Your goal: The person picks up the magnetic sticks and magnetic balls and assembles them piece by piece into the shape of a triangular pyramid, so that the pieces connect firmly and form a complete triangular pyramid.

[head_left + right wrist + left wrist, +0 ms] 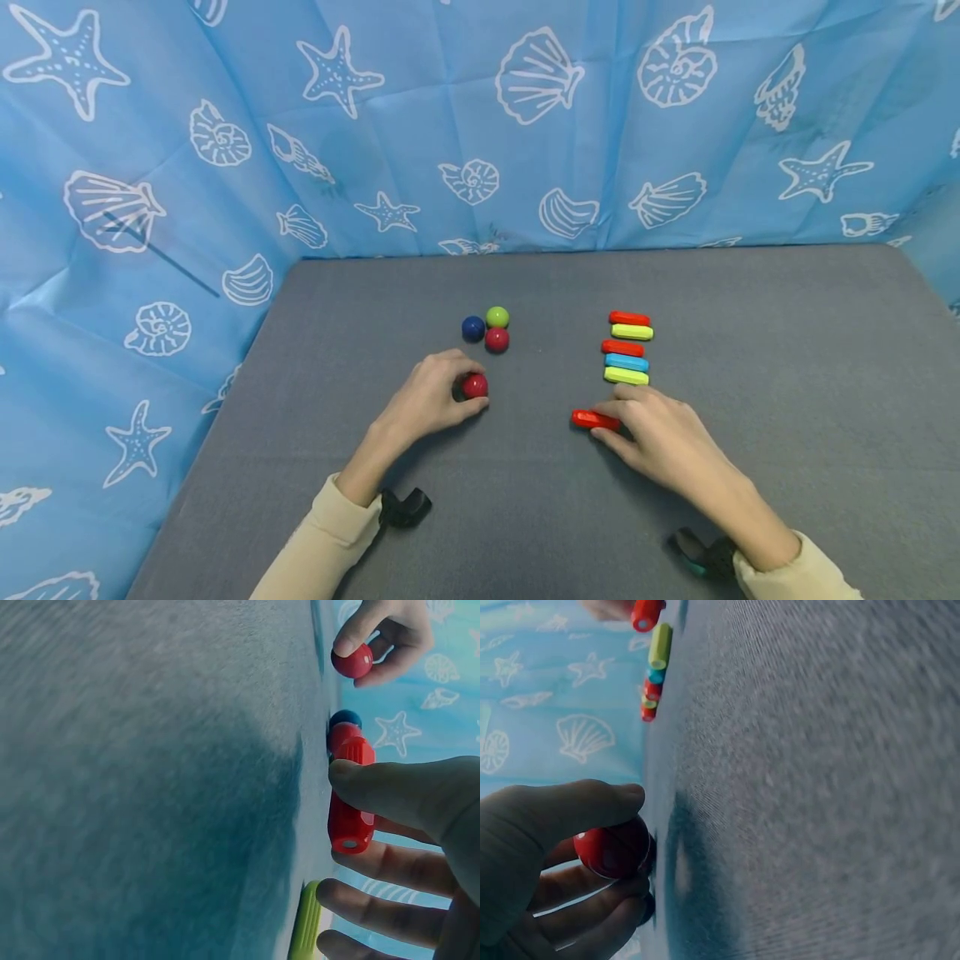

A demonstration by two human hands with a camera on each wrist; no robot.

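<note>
Head view: a blue shell-patterned curtain hangs beyond the far edge of my grey table. My right hand, partly closed, pinches a red stick between thumb and fingers, near and slightly left of five coloured sticks ranged from far to near. My left hand, to the left and similarly curled, grips a red ball; just farther, a blue ball, a green ball and a second red ball lie clustered.
</note>
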